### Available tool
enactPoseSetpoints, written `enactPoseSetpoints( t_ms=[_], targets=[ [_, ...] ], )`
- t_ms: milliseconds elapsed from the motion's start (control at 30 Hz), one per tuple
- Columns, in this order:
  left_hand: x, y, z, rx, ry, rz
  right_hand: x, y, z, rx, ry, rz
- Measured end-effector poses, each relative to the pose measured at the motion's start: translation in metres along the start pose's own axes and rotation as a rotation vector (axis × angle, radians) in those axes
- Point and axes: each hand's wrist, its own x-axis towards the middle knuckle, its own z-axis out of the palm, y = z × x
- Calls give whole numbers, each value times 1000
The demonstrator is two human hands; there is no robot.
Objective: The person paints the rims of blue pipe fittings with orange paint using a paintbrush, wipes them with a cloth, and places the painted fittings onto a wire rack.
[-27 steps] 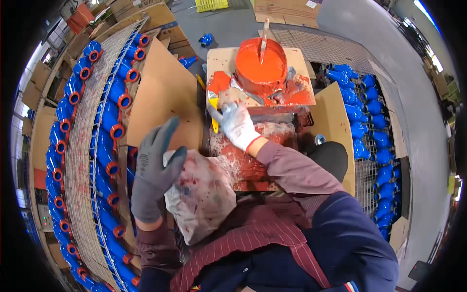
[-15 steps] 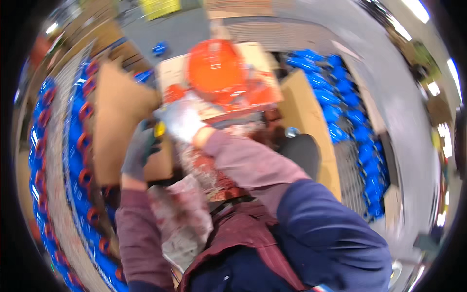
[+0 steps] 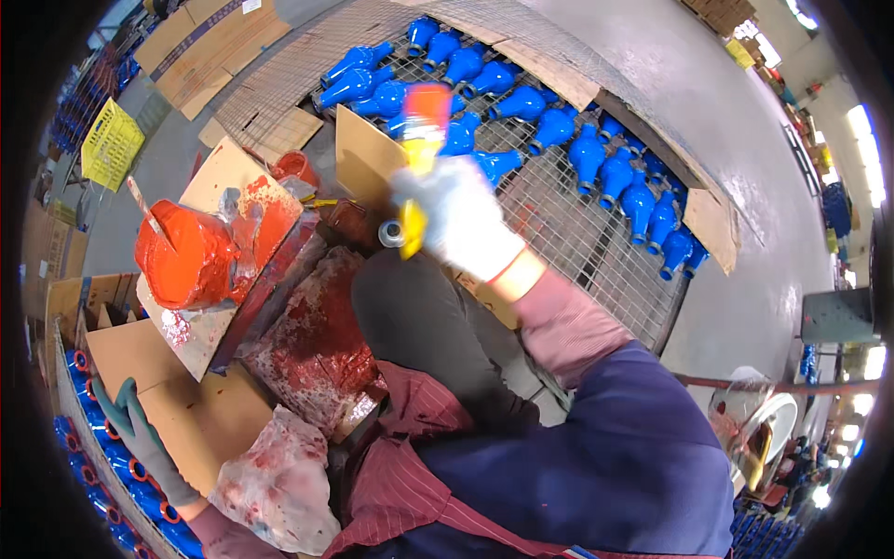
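Hands: two, both gloved; clock hours are counted from the middle of the view.
Right hand [image 3: 461, 219]: one, in a whitish glove, just above the middle toward 12 o'clock; its fingers are closed around the handle of the paintbrush [image 3: 425, 154].
Paintbrush: one in this hand, with yellow handle and red bristles; it is at 12 o'clock, bristles pointing up to 12, and it looks blurred.
Left hand [image 3: 154, 449]: one, in a grey-green glove, at 8 o'clock; its fingers are spread wide, and no thing is seen in their hold. It is beside a cardboard sheet [image 3: 200, 405]; whether it touches, I cannot tell.
Paint bucket [image 3: 186, 270]: one, at 9 o'clock, filled with red paint, with one pale stick [image 3: 149, 216] leaning in it.
Tabletop [image 3: 223, 182]: one, tilted in the view, spattered with red, under the bucket.
Blue pieces [image 3: 585, 158]: more than fifteen, lying on one wire rack [image 3: 596, 256] from 11 to 2 o'clock; they overlap, so the exact number I cannot tell.
Blue pieces with red rims: several, at 8 o'clock, partly hidden.
Stained bag [image 3: 279, 480]: one, whitish with red marks, at 7 o'clock.
Yellow basket [image 3: 112, 144]: one, at 10 o'clock, on the floor.
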Motion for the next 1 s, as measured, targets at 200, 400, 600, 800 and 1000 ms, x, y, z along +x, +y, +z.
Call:
enactPoseSetpoints(
  t_ms=[200, 400, 600, 800, 1000],
  targets=[
    [-79, 22, -2, 473, -85, 250, 16, 236, -7, -639, 92, -138],
    [-145, 5, -23, 698, 62, 86, 57, 322, 36, -331, -150, 110],
    [-154, 5, -55, 629, 189, 60, 63, 349, 36, -154, -175, 192],
    [-143, 17, -45, 582, 215, 122, 32, 329, -11, -323, -178, -64],
    [-106, 66, 14, 245, 120, 167, 51, 182, -82, -180, 24, -350]
  ],
)
